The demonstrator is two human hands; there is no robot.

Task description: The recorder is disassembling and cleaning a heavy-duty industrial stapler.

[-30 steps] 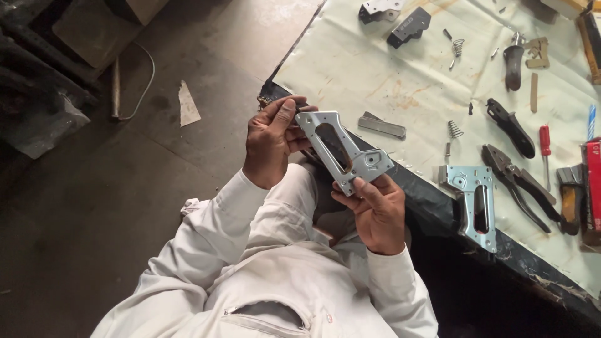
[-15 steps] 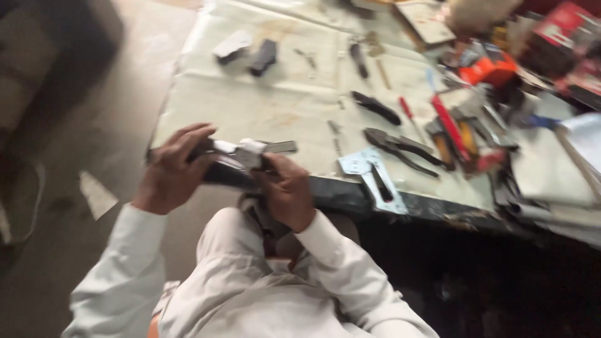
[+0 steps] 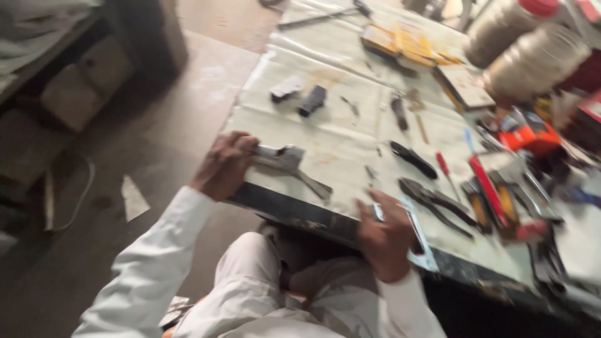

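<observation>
Left hand (image 3: 224,164) fingers grip grey metal bracket (image 3: 285,160) on counter (image 3: 325,134) — right hand (image 3: 387,241) fingers clasp flat plate (image 3: 418,233); yellow boxes (image 3: 400,42) at the far end.

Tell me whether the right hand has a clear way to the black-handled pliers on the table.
Probably yes. The right hand rests on the flat metal plate at the table edge, and the black-handled pliers lie just beyond it, with nothing lying between.

i see my two bare hands, the left hand (image 3: 224,164) and the right hand (image 3: 385,238), each coming out of a long white sleeve, loose and creased, cuffs at the wrists. white trousers of the same cloth cover my lap.
</observation>
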